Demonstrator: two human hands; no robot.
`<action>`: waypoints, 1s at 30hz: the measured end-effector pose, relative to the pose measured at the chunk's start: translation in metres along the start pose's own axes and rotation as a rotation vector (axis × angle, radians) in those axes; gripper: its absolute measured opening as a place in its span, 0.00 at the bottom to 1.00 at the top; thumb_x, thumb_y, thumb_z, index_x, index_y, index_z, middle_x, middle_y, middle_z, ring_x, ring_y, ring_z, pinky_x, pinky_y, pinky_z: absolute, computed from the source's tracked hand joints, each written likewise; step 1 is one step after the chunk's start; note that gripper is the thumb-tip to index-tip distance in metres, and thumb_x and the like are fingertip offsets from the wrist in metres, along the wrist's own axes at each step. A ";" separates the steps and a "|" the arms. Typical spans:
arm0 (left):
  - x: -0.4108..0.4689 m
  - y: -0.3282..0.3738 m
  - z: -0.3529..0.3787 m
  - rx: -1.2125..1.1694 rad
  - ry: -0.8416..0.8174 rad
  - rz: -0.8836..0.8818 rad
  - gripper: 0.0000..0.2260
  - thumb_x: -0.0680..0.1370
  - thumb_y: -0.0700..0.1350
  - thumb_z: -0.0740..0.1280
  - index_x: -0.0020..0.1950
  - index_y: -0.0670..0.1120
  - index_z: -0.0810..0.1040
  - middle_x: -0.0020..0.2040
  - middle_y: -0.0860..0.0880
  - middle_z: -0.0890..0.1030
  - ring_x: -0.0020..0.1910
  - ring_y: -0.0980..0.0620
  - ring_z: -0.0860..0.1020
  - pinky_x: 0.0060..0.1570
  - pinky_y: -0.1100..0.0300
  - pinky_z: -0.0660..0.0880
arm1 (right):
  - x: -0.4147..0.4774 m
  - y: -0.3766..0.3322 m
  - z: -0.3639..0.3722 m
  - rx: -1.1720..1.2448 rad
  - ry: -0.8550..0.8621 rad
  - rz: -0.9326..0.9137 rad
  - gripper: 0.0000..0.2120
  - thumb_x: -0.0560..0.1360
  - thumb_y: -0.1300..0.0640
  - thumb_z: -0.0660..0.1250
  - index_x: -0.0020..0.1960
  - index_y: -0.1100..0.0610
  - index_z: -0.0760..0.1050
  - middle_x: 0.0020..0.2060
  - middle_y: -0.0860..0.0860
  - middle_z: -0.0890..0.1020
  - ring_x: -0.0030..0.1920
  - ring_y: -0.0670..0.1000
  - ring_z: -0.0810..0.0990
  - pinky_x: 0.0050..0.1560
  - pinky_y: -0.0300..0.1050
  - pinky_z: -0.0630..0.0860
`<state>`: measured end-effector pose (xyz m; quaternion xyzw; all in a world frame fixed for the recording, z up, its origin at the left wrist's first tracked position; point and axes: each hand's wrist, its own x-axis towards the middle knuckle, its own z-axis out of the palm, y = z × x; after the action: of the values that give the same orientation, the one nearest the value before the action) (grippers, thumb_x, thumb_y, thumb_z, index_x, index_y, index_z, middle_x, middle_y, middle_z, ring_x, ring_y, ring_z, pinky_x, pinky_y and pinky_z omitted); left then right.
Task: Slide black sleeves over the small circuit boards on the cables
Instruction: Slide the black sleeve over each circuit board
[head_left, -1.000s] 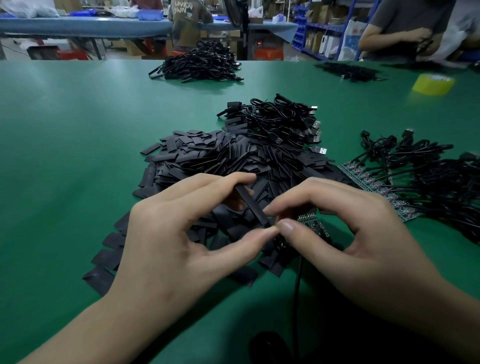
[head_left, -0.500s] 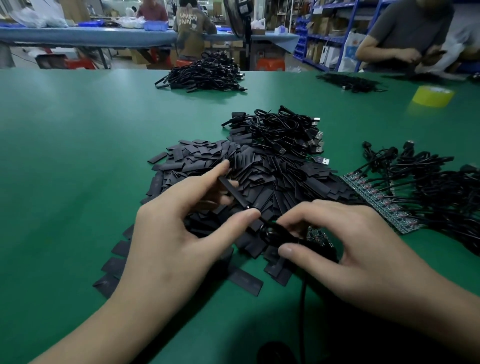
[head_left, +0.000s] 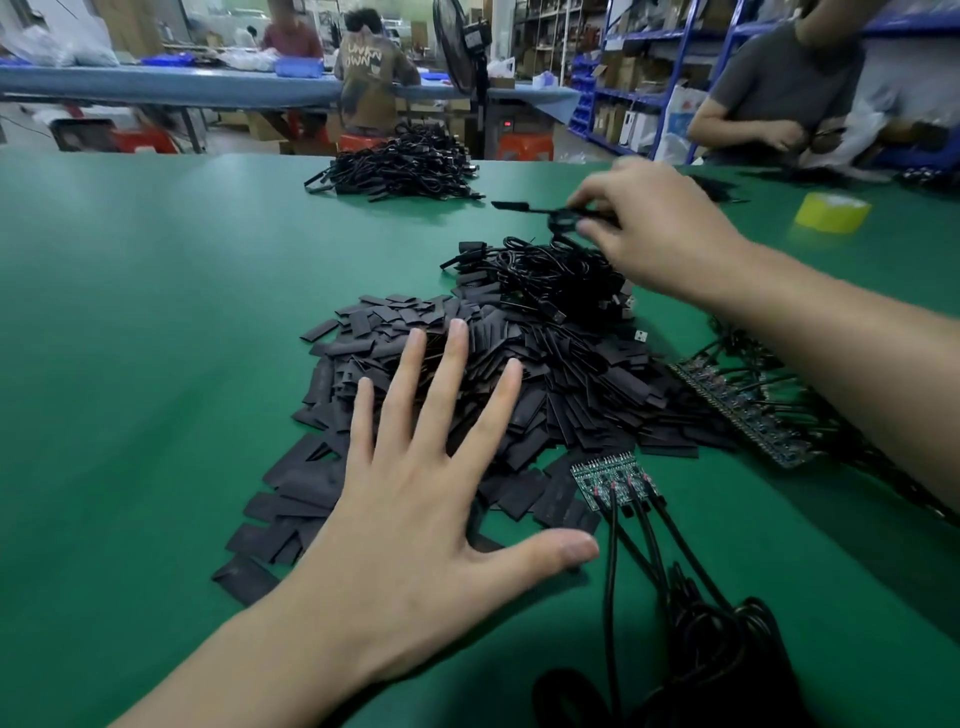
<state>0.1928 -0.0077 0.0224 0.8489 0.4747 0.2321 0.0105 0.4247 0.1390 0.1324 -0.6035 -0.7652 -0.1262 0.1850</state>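
A heap of flat black sleeves (head_left: 519, 384) lies mid-table. My left hand (head_left: 415, 499) is spread with straight fingers over the heap's near side and holds nothing. My right hand (head_left: 654, 228) is stretched far out and grips a coiled black cable with a sleeved end (head_left: 550, 213) above the pile of finished cables (head_left: 550, 275). A small strip of green circuit boards (head_left: 613, 475) with black cables soldered on lies near my left thumb. A longer strip of boards (head_left: 743, 410) with cables lies to the right, partly under my right forearm.
Green table mat (head_left: 156, 338). Another pile of black cables (head_left: 400, 166) lies at the far edge. A yellow tape roll (head_left: 831, 210) stands at the far right. A seated person works at the far right; others sit at a bench behind.
My right hand has carried the sleeved cable away from the front, out over the finished pile. My left hand let go of the sleeve and spread flat over the sleeve heap.
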 end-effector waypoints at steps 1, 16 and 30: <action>-0.001 0.000 0.000 0.013 -0.012 0.001 0.44 0.72 0.81 0.42 0.82 0.59 0.42 0.82 0.52 0.34 0.80 0.48 0.33 0.76 0.33 0.46 | 0.017 -0.002 0.003 -0.039 -0.032 0.001 0.16 0.82 0.52 0.67 0.68 0.54 0.77 0.60 0.58 0.77 0.61 0.62 0.77 0.65 0.60 0.73; 0.002 0.004 -0.003 -0.049 0.035 0.018 0.44 0.73 0.79 0.44 0.81 0.54 0.59 0.83 0.52 0.47 0.82 0.51 0.42 0.77 0.37 0.48 | -0.105 -0.023 -0.015 0.123 -0.646 -0.315 0.18 0.71 0.35 0.70 0.57 0.40 0.82 0.49 0.36 0.78 0.51 0.37 0.77 0.56 0.40 0.76; 0.000 0.015 -0.013 -0.231 0.085 0.024 0.19 0.77 0.66 0.59 0.47 0.52 0.61 0.48 0.54 0.66 0.50 0.50 0.66 0.52 0.54 0.65 | -0.128 -0.019 -0.010 0.726 -0.534 -0.091 0.08 0.75 0.56 0.75 0.47 0.45 0.79 0.42 0.44 0.82 0.44 0.45 0.82 0.46 0.43 0.78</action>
<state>0.2000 -0.0183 0.0377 0.8371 0.4346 0.3212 0.0854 0.4338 0.0183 0.0860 -0.4767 -0.8067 0.3022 0.1751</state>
